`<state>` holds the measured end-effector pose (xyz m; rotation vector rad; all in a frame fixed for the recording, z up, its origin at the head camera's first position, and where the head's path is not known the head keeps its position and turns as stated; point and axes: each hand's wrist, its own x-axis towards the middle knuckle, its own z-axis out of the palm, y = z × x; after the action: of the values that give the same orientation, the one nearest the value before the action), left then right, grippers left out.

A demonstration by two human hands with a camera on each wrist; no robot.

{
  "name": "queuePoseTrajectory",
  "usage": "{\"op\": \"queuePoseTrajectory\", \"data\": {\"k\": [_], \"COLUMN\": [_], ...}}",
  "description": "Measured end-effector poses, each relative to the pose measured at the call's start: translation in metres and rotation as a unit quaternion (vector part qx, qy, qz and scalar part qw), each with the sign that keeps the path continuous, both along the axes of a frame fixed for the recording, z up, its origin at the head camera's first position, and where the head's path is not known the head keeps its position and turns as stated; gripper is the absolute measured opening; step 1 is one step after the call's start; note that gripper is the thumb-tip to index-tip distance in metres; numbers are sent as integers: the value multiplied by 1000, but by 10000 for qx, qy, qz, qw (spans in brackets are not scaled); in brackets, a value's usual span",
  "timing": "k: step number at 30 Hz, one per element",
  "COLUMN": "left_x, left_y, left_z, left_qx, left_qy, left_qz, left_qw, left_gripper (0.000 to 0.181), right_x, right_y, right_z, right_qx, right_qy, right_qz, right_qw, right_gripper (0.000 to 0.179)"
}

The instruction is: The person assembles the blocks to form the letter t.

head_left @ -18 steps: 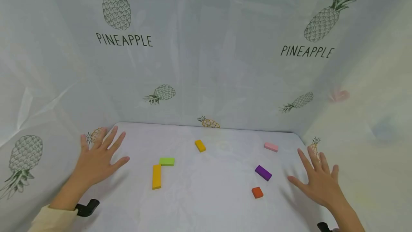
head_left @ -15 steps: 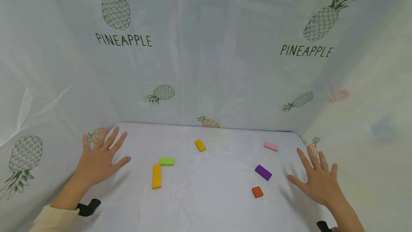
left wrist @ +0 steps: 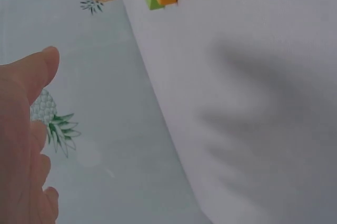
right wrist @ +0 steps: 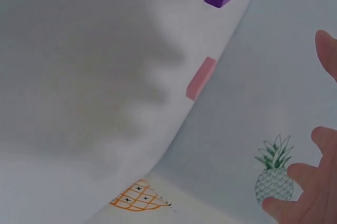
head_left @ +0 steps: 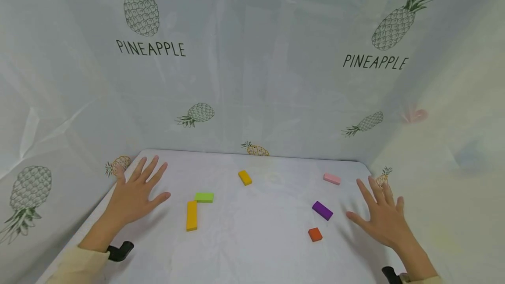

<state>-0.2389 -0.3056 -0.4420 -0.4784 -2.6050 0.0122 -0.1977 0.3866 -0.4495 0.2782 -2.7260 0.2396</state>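
Note:
My left hand (head_left: 134, 196) hovers over the table's left side with fingers spread, holding nothing. Nearest to it are a long yellow-orange block (head_left: 192, 216) and a light green block (head_left: 204, 197) whose corner meets the yellow one's top end. Over the right side hangs my right hand (head_left: 382, 218), fingers spread, also holding nothing. Close to its thumb lie a purple block (head_left: 322, 210) and a small red-orange block (head_left: 315, 234). A pink block (head_left: 332, 179) sits farther back, seen too in the right wrist view. A short yellow block (head_left: 245, 178) lies at the back middle.
The white table (head_left: 252, 249) has rounded back corners. A pale curtain (head_left: 260, 56) printed with pineapples hangs behind it and along both sides. Each wrist wears a black strap piece (head_left: 120, 251). Both hands cast shadows on the tabletop.
My left hand has moved right, toward the yellow and green blocks. My right hand has shifted slightly left, toward the purple block. The blocks stay in place.

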Motion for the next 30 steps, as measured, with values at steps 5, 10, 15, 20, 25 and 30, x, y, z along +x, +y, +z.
{"op": "queuePoseTrajectory", "data": {"k": [5, 10, 15, 20, 25, 30], "left_x": [-7, -11, -14, -16, -18, -22], "left_y": [6, 13, 20, 26, 34, 42], "left_z": [-6, -10, -13, -18, -21, -24], "left_qx": [-56, -16, 115, 235, 330, 418], "left_qy": [-33, -124, -276, -495, -714, -799], "left_qz": [-4, -37, -99, -161, -227, -348], "left_qw": [10000, 9999, 9995, 9984, 9966, 9953], "left_gripper": [91, 91, 89, 88, 88, 87], "right_x": [-4, -8, -12, -17, -20, -22], "right_y": [-5, -8, -11, -15, -18, -21], "right_z": [1, -1, -2, -3, -6, -7], "right_qx": [-41, -46, -103, -213, -260, -440], "right_qy": [7, 3, 63, -2, -73, -185], "right_qz": [126, 171, 277, 390, 462, 546], "right_qw": [9999, 9998, 9995, 9990, 9986, 9974], "right_gripper": [105, 106, 105, 104, 103, 102]}}
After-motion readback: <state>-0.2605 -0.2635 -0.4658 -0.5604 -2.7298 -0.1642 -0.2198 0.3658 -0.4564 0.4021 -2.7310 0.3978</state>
